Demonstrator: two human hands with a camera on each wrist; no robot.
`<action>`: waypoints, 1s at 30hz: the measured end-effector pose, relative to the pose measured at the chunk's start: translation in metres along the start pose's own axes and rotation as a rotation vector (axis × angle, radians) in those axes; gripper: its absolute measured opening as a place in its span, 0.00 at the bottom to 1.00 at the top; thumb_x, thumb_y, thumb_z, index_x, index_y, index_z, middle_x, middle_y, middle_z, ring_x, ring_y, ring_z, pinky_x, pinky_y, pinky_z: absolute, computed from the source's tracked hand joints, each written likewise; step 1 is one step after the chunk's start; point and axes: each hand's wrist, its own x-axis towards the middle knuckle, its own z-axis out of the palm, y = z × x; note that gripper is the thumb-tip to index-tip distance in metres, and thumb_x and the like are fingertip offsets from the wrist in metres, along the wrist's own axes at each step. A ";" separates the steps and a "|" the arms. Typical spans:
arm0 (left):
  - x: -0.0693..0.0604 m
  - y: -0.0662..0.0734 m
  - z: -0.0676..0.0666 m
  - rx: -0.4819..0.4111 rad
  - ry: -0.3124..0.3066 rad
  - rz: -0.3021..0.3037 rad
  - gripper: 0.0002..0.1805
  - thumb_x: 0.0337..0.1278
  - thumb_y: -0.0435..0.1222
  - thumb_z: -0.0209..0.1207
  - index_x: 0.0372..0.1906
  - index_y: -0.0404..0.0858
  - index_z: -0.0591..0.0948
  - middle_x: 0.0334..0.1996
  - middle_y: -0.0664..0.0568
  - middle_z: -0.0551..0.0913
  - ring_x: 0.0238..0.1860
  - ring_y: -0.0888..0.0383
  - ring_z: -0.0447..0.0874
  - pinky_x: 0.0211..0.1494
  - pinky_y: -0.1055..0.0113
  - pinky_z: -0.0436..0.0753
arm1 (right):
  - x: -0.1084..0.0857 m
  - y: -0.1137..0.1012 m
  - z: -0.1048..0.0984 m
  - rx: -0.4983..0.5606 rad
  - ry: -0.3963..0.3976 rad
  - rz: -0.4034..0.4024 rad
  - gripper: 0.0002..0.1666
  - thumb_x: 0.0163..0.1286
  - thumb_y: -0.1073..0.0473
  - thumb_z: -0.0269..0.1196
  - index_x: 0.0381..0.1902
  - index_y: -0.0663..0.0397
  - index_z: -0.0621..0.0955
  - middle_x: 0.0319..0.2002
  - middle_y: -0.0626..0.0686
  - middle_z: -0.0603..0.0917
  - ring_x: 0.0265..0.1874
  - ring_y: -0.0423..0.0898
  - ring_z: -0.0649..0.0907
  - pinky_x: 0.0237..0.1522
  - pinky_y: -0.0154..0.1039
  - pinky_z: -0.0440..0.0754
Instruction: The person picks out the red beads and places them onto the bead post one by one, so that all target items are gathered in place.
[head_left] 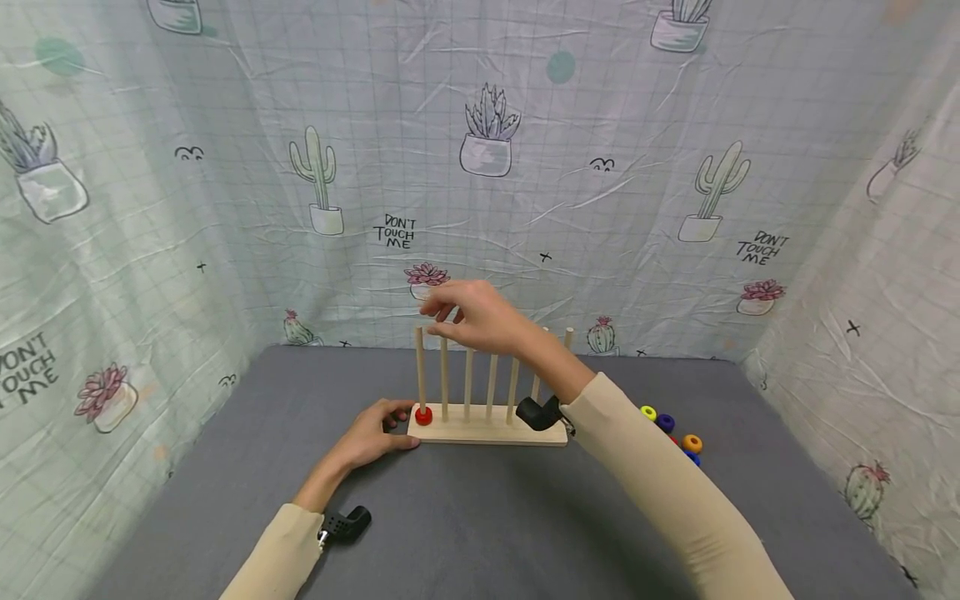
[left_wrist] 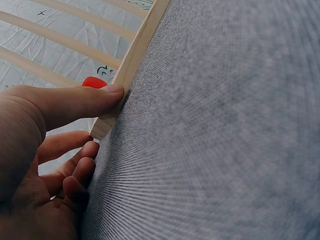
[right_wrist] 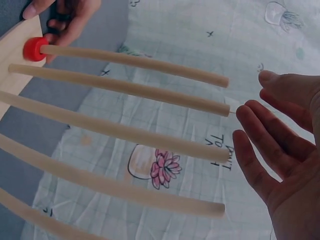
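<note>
A wooden peg stand (head_left: 487, 431) with a row of upright pegs rests on the grey table. A red ring (head_left: 423, 416) sits at the foot of its leftmost peg, also visible as a red ring (right_wrist: 35, 49) in the right wrist view. My left hand (head_left: 375, 433) holds the left end of the base, thumb on the front edge and index finger at the far corner. Above the left pegs hovers my right hand (head_left: 476, 317), its fingers loosely bent with nothing between them. In the right wrist view, the right fingertips are just off the peg tops.
To the right of the stand lie loose rings: a yellow ring (head_left: 648, 412), a purple ring (head_left: 665, 422), an orange ring (head_left: 692, 443), a blue ring (head_left: 693, 458) and a partly hidden red one. A patterned cloth (head_left: 540, 208) hangs behind the table and along both sides.
</note>
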 end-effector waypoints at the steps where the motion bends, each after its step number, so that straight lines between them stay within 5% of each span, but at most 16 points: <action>1: 0.000 0.000 0.000 0.001 0.000 0.000 0.37 0.49 0.42 0.78 0.66 0.37 0.80 0.50 0.46 0.82 0.48 0.52 0.77 0.51 0.56 0.75 | -0.002 0.000 -0.001 0.003 0.008 -0.009 0.13 0.72 0.60 0.68 0.52 0.58 0.86 0.50 0.55 0.88 0.45 0.46 0.88 0.48 0.39 0.87; 30: 0.000 0.001 -0.001 0.020 0.005 -0.003 0.38 0.48 0.45 0.78 0.66 0.39 0.81 0.50 0.48 0.82 0.48 0.53 0.77 0.52 0.58 0.75 | -0.084 0.005 0.005 -0.030 0.067 0.017 0.13 0.69 0.59 0.71 0.50 0.53 0.87 0.46 0.50 0.89 0.43 0.46 0.88 0.41 0.34 0.84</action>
